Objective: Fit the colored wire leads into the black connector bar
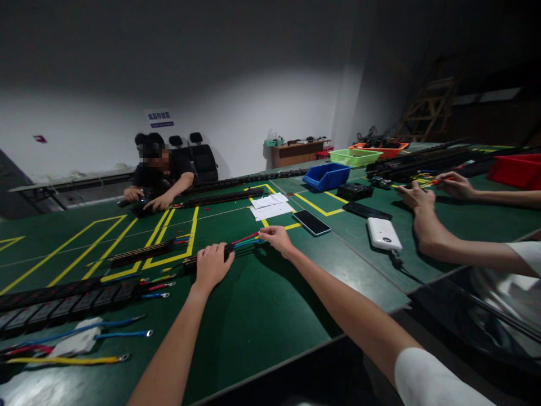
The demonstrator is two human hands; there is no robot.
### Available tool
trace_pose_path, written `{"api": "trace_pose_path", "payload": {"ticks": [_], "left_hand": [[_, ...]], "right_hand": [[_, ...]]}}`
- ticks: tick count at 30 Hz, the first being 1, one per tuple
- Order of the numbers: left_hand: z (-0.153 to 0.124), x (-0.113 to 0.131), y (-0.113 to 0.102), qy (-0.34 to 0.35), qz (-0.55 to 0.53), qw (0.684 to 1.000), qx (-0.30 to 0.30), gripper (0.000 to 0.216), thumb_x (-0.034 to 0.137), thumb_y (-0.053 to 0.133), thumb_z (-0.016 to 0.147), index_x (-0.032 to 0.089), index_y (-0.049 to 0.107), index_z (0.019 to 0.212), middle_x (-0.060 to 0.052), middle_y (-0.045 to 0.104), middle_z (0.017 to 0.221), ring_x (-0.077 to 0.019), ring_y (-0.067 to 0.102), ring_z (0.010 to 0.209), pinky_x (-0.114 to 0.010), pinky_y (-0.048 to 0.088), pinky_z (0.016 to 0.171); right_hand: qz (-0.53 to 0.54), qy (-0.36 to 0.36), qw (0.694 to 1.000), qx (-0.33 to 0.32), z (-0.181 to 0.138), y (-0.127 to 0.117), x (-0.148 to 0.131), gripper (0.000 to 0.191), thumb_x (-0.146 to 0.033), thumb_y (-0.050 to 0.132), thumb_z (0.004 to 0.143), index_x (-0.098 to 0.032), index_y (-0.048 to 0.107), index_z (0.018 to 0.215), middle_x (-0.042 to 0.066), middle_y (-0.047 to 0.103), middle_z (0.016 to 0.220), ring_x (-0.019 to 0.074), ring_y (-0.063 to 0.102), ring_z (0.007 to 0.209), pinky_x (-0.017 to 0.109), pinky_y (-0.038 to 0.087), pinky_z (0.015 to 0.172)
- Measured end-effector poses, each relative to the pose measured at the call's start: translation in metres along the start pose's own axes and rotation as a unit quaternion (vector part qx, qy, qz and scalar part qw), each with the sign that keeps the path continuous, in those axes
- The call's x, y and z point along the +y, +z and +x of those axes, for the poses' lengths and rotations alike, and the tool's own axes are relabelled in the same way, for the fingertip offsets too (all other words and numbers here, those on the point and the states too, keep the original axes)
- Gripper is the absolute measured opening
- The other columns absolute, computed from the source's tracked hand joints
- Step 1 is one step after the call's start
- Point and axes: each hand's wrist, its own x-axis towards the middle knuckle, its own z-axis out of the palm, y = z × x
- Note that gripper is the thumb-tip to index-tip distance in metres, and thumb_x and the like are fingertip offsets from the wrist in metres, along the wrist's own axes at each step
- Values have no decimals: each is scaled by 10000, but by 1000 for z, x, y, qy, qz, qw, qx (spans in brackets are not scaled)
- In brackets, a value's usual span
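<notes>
Centrally on the green surface (262, 316), a black power strip (198, 260) is pressed down under the left hand (210, 264), whose fingers are curled over its end. Its coloured wires (247, 241), red, green and blue, are pinched at their tips by the closed fingers of the right hand (276, 238). Toward the right edge, a smartphone (311, 222) and a white power bank (384, 233) are laid near a co-worker's hands (416, 196).
</notes>
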Motion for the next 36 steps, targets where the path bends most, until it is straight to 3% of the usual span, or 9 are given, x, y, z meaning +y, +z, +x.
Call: {"api": "trace_pose_path", "payload": {"ticks": [10, 19, 36], "left_hand": [[0, -1, 2, 0, 5, 1000, 9, 475, 491, 361, 999, 175, 650, 1205, -146, 720, 1153, -309, 643, 1069, -488, 443, 969], [-1, 2, 2, -4, 29, 999, 15, 463, 482, 381, 997, 162, 650, 1195, -145, 720, 1140, -308, 638, 1062, -476, 438, 952], [-1, 0, 2, 2, 6, 1000, 15, 475, 493, 373, 1000, 167, 654, 1201, -140, 723, 1145, -300, 650, 1064, -483, 448, 970]], "right_hand": [[24, 10, 999, -43, -1, -1, -3, 460, -219, 842, 652, -92, 748, 1085, 34, 709, 808, 119, 601, 666, 212, 481, 569], [11, -18, 1000, -15, 7, -2, 8, 420, -346, 878, 592, -102, 777, 919, 38, 704, 723, 154, 616, 656, 261, 489, 580], [53, -36, 998, 9, 8, 2, 15, 373, -320, 891, 578, -116, 784, 871, 74, 744, 790, 190, 670, 728, 320, 541, 689]]}}
